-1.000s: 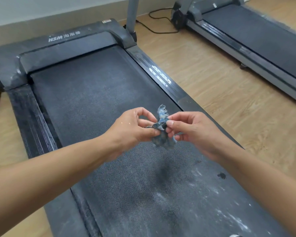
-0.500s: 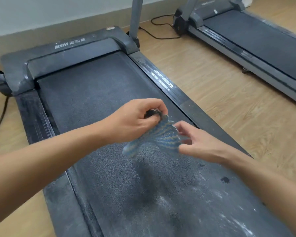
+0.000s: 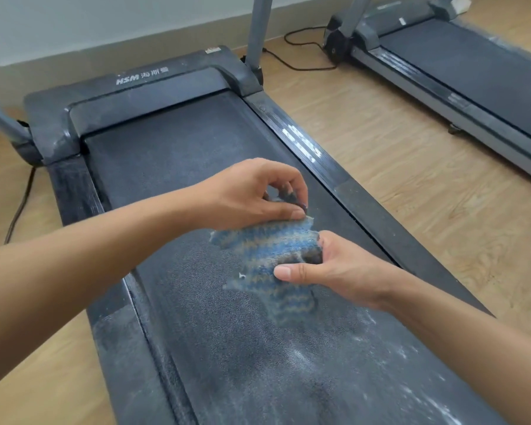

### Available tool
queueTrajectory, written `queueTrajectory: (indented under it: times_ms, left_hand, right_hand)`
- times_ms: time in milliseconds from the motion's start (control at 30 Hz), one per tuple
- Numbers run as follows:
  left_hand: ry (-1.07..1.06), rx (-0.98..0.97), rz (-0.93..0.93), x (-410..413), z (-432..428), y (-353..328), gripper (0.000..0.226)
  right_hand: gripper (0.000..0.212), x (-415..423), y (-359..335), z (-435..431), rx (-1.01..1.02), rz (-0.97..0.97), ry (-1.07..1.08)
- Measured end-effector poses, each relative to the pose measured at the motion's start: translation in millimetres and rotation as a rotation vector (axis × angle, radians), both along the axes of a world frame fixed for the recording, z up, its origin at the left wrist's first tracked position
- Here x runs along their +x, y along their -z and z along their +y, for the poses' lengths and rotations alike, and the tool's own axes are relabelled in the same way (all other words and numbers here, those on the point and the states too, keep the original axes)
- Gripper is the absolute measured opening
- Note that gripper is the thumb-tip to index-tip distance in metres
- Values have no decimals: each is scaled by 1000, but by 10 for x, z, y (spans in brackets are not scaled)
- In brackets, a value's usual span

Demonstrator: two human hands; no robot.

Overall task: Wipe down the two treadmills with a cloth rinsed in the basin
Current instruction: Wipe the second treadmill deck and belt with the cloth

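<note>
From the head view, a big dark treadmill (image 3: 172,154) lies on the wood floor (image 3: 396,154). It runs from the near edge to the far wall (image 3: 74,23). Its belt (image 3: 196,271) is black and dusty, and white specks (image 3: 295,354) sit on the near part. The far cover has the letters HSM (image 3: 128,80) on it. A grey post (image 3: 259,26) stands up at the far right corner of this treadmill.

Both hands are over the middle of the belt and hold one cloth (image 3: 270,250) between them. The cloth is blue with pale zigzag stripes. The left hand (image 3: 252,191) pinches the far edge of the cloth with its thumb and curled fingers. The right hand (image 3: 337,268) grips the right side of the cloth, thumb on top and fingers under it. The cloth is spread out between the two hands. One end hangs down below the right hand, just above the belt. I cannot tell if that end touches the belt.

A second treadmill (image 3: 472,65) lies far to the right, well apart from the first one. A black cable (image 3: 304,61) lies on the floor between the two, near the wall.
</note>
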State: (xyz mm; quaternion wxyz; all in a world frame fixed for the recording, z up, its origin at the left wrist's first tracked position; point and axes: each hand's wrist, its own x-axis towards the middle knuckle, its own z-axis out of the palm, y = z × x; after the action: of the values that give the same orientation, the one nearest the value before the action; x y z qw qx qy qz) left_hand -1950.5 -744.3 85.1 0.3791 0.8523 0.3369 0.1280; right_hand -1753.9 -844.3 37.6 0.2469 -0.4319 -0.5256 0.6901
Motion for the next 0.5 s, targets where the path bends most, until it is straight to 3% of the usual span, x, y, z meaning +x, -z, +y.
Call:
queueTrajectory:
  times_ms: [100,167,233,367,500]
  left_hand:
    - [-233,-92,-81,-26,-20,289,17]
    - [-461,-303,-164,-40,-121,580,16]
    - [-536,-528,-146,-66,-316,857,24]
    - [-144,-697,-35,-102,-735,1006,50]
    - [-14,-995,-415,54,-841,837,64]
  right_hand:
    - [23,34,7,-52,-55,94,45]
    - [30,98,1,-54,-95,161,90]
    - [35,180,-24,-36,-125,219,147]
    - [40,338,-105,20,-150,310,226]
    - [42,424,-117,15,-243,441,291]
